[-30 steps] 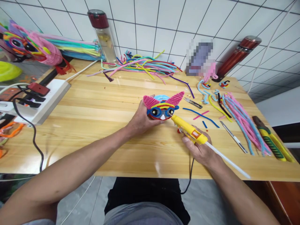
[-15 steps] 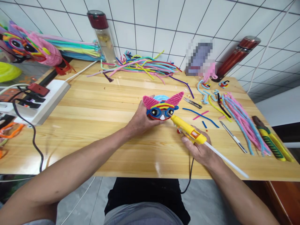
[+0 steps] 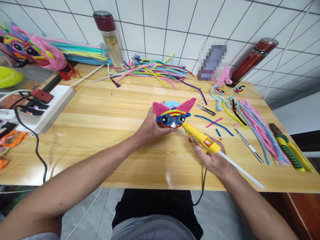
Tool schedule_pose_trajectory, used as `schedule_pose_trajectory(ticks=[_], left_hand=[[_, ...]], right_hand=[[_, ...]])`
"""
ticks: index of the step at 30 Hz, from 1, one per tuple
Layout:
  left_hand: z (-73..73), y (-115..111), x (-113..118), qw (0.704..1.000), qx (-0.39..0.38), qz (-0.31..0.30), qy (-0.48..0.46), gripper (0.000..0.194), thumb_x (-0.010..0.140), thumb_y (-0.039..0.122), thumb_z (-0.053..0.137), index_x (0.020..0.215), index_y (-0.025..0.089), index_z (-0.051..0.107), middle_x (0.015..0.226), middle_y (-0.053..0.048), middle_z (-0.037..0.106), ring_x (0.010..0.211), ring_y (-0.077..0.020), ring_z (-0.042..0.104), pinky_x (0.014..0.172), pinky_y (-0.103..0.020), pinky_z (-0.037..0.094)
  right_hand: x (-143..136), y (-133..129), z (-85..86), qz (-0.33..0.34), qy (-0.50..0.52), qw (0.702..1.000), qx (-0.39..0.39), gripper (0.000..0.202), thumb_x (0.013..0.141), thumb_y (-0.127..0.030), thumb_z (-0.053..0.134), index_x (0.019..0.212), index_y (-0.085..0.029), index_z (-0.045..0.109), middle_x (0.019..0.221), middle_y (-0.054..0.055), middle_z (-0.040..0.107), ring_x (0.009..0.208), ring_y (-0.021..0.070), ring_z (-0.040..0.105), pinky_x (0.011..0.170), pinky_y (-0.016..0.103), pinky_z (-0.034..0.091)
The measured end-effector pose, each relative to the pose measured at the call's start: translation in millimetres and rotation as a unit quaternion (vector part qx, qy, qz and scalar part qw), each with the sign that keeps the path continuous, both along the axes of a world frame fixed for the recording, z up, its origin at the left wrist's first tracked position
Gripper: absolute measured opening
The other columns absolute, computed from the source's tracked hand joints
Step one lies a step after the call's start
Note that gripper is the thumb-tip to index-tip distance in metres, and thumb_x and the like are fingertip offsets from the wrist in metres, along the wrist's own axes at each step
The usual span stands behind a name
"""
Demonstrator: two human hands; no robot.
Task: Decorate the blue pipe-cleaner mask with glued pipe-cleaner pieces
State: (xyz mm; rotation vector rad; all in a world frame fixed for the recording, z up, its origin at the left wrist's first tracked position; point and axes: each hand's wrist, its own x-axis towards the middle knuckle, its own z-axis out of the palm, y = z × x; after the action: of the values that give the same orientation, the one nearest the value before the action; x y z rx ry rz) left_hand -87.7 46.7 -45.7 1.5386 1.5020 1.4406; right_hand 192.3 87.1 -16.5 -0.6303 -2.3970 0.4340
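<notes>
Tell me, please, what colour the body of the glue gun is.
The glue gun body is yellow, clearest in the head view.

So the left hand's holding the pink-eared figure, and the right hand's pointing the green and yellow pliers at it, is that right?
Not quite: the left hand does hold the pink-eared figure, but the right hand points a yellow glue gun at it, not the pliers, which lie on the table, as the head view shows.

A grey top [image 3: 152, 228] covers black bottoms [image 3: 152, 203].
</notes>
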Motion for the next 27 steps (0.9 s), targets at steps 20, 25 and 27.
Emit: schedule_pose_trajectory(ticks=[20,25,27], left_hand=[[0.7,0.2,-0.4,1.000,-0.001,0.003,0.016,0.100,0.069,0.047,0.096,0.153,0.023,0.047,0.160,-0.019,0.047,0.149,-0.0389,0.050,0.130,-0.058,0.038],[-0.7,0.1,-0.4,1.000,0.001,0.006,0.006,0.097,0.069,0.045,0.097,0.151,0.023,0.049,0.156,-0.018,0.051,0.147,-0.0375,0.052,0.129,-0.057,0.040],[-0.9,-0.2,0.0,1.000,0.000,0.008,0.006,0.095,0.069,0.044,0.097,0.149,0.022,0.050,0.155,-0.018,0.052,0.146,-0.0369,0.053,0.128,-0.057,0.040]], right_hand=[[-1.6,0.3,-1.0,0.015,0.016,0.999,0.027,0.009,0.102,-0.024,0.059,0.107,-0.025,0.066,0.082,0.002,0.069,0.067,0.0201,0.068,0.059,0.033,0.052],[-0.1,-1.2,1.8,0.013,0.020,0.999,0.028,0.007,0.102,-0.025,0.058,0.104,-0.025,0.064,0.080,0.002,0.067,0.067,0.0199,0.067,0.059,0.033,0.051],[0.9,-1.3,2.9,0.014,0.030,0.999,0.035,0.005,0.102,-0.025,0.058,0.101,-0.025,0.063,0.079,0.002,0.067,0.067,0.0199,0.067,0.059,0.033,0.051]])
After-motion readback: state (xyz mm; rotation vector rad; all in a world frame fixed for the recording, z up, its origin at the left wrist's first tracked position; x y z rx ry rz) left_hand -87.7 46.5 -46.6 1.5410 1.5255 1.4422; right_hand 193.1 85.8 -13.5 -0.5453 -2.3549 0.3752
